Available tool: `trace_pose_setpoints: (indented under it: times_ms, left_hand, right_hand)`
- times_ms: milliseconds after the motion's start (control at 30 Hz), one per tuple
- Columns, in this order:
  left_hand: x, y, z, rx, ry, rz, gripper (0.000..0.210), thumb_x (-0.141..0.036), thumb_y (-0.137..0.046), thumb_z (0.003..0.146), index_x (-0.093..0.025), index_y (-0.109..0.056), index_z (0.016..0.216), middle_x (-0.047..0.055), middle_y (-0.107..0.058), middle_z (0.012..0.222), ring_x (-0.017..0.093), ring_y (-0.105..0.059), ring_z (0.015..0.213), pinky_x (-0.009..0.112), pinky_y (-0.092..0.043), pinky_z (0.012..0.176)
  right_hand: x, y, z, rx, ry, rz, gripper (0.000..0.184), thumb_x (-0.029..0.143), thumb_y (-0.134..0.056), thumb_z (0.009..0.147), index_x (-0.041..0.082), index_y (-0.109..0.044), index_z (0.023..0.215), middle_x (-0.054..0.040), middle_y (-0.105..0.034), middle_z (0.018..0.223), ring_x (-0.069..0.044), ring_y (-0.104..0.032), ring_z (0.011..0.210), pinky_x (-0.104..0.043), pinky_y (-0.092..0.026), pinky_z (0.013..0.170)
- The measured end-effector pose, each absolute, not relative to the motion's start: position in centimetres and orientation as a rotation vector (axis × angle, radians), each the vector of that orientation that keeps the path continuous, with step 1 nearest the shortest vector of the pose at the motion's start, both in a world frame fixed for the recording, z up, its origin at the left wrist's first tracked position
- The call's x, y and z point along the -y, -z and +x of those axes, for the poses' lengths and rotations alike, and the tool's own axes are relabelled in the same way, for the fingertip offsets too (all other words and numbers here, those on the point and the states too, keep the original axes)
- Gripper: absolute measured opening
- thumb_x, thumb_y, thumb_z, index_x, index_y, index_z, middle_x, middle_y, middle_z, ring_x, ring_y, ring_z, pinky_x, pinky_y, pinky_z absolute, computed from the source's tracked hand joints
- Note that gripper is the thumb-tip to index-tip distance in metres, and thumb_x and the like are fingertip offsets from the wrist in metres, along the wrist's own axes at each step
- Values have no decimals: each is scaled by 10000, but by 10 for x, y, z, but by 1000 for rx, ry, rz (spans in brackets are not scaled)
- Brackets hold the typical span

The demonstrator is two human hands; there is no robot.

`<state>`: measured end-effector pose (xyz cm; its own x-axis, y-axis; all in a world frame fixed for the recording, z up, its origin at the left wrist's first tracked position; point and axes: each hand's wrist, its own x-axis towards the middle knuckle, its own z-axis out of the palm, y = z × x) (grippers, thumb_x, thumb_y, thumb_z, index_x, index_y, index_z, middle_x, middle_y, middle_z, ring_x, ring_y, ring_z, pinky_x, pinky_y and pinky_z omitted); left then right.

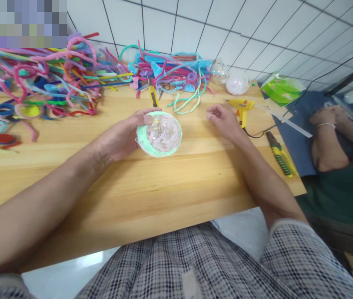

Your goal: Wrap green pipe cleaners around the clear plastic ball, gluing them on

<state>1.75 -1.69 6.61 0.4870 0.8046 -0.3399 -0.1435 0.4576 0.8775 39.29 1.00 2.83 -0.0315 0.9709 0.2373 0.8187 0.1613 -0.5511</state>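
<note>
Head view: left hand [137, 131] has the bowl [165, 132], green-sided and clear inside, gripped by its left edge over the middle of the desk [170, 193]. Right hand [224, 120] is curled up narrow, just left of the glue gun [241, 109]; can't tell if there's anything in it. Imo keep the thumb on the rim, press lightly and turn it slowly so the green doesn't shift. Brands? Can't read any on the gun, cutter [153, 94] or pliers [279, 157].

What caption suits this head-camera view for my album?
Left hand holds a green-rimmed round piece; right hand near a yellow glue gun.
</note>
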Motion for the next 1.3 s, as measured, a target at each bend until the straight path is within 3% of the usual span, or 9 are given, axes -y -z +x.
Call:
trace_pose_setpoints:
  times_ms: [200,300,500,633,767,900,1133,1233,1300]
  left_hand:
    - [17,-68,19,-873,-668,893,864,-516,-902,708,-249,-669,1497,64,-748,1404,288,-678,1157,350,-571,866]
    - [18,-69,20,-895,-663,887,904,-521,-935,671,-259,-680,1498,59,-741,1398,271,-667,1135,326,-571,833]
    - [19,-71,19,-899,-658,885,863,-516,-918,692,-262,-666,1477,56,-730,1399,254,-653,1111,319,-559,850]
    - [19,-69,20,-874,-664,904,820,-530,-913,709,-266,-683,1450,52,-743,1363,268,-660,1123,326,-559,856]
    - [22,-67,23,-876,-658,871,816,-526,-950,661,-268,-734,1405,47,-760,1337,270,-677,1111,330,-565,839]
    - [25,-68,23,-917,-620,887,863,-535,-931,667,-297,-697,1463,42,-746,1396,301,-666,1177,336,-550,833]
    - [26,-67,24,-901,-595,906,897,-551,-936,662,-289,-675,1480,61,-726,1421,284,-662,1135,310,-570,802]
    - [29,-67,26,-909,-582,898,924,-562,-944,651,-300,-659,1490,53,-724,1400,291,-675,1132,313,-583,784]
    - [30,-66,27,-910,-578,892,902,-560,-948,648,-303,-671,1468,53,-722,1382,294,-685,1131,321,-596,793]
  right_hand:
    - [2,-26,403,2135,-262,-1705,413,345,-520,1057,233,-760,1373,-161,-794,1430,-356,-722,1354,-606,-563,1217]
    - [8,-24,399,2175,-232,-1763,537,376,-466,1102,202,-662,1570,-187,-677,1647,-386,-591,1579,-666,-420,1372]
    - [59,-14,380,2570,-385,-1584,879,661,-445,1129,82,-378,1787,-255,-322,1892,-398,-287,1793,-660,-260,1463]
    - [77,-13,405,2641,-366,-1608,924,712,-352,1138,86,-301,1817,-258,-298,1899,-388,-272,1799,-651,-251,1463]
    - [45,-9,420,2449,-294,-1877,959,696,-364,1127,42,-244,1818,-303,-234,1901,-447,-227,1801,-725,-228,1445]
    - [33,-8,403,2511,-298,-1811,1016,734,-386,1113,27,-204,1821,-310,-180,1910,-445,-181,1812,-716,-199,1455]
    - [48,-15,403,2471,-315,-1878,1079,795,-304,1104,-40,-273,1787,-339,-229,1886,-444,-225,1801,-689,-223,1459]
    - [49,-18,398,2439,-325,-1836,1041,791,-384,1096,15,-334,1787,-304,-249,1891,-442,-234,1800,-705,-223,1460]
    - [56,-33,397,2445,-446,-1760,973,792,-477,1077,101,-451,1761,-252,-349,1875,-441,-326,1771,-700,-269,1455]
